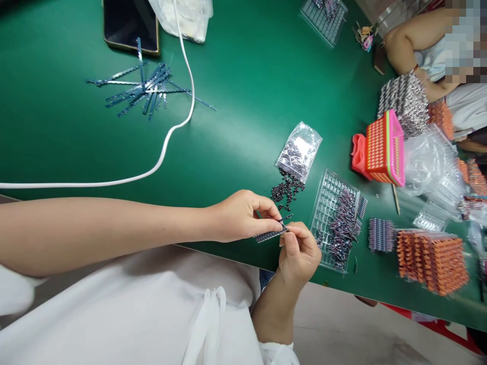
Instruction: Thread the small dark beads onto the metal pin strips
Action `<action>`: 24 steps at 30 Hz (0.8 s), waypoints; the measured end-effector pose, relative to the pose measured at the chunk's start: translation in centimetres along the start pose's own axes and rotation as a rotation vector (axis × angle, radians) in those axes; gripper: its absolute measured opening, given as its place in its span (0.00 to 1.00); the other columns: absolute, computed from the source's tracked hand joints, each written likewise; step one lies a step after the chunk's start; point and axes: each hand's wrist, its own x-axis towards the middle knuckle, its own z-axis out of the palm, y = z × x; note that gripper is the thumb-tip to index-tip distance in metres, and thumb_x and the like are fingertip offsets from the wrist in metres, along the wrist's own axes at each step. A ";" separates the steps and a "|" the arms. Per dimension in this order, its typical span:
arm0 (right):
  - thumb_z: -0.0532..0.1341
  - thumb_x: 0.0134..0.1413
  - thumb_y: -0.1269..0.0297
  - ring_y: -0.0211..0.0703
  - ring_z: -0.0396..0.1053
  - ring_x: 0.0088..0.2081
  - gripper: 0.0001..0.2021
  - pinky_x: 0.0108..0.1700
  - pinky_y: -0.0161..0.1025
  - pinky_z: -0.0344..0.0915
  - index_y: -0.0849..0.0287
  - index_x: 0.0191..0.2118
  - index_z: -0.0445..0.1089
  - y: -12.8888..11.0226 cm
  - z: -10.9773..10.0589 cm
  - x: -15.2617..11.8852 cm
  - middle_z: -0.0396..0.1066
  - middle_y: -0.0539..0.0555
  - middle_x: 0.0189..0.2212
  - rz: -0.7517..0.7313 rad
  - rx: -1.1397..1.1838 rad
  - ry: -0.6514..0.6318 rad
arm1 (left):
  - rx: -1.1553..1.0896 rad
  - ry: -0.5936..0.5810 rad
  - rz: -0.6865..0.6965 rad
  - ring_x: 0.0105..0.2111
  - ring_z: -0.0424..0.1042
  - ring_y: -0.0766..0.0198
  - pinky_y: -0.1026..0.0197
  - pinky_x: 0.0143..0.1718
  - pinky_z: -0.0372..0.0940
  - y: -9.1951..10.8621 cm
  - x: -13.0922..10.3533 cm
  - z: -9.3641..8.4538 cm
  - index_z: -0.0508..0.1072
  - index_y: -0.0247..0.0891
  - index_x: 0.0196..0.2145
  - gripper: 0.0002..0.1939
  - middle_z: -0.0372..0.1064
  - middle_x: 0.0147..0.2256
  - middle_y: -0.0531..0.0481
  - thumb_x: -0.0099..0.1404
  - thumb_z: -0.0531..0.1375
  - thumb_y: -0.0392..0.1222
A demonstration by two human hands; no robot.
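Observation:
My left hand (239, 215) is closed on a narrow dark strip (269, 235) with a toothed edge. A second thin strip (286, 217) sticks out between its thumb and fingers. My right hand (299, 253) pinches at the end of the held strip; whatever tiny piece lies between its fingertips is too small to name. Just beyond the hands is a loose pile of small dark shiny beads (287, 190), by the mouth of a clear plastic bag (300, 147) with more inside. Right of my right hand lies a clear compartment tray (321, 208) bearing a heap of thin dark pin-like pieces (344, 228).
Blue metallic strips (146, 88) lie scattered at the upper left, near a phone (131, 25) and a white cable (163, 152). Rightward stand an orange-and-pink basket (384, 147), stacked orange pieces (431, 261) and plastic bags (433, 162). Another person (411, 40) sits at the upper right.

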 end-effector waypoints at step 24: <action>0.71 0.48 0.56 0.33 0.66 0.21 0.11 0.18 0.30 0.64 0.57 0.30 0.73 0.2 -0.6 0.9 0.67 0.47 0.25 0.266 0.304 -0.245 | 0.073 -0.058 0.006 0.24 0.67 0.69 0.68 0.25 0.59 0.0 -0.3 0.1 0.77 0.34 0.31 0.11 0.73 0.24 0.52 0.62 0.61 0.45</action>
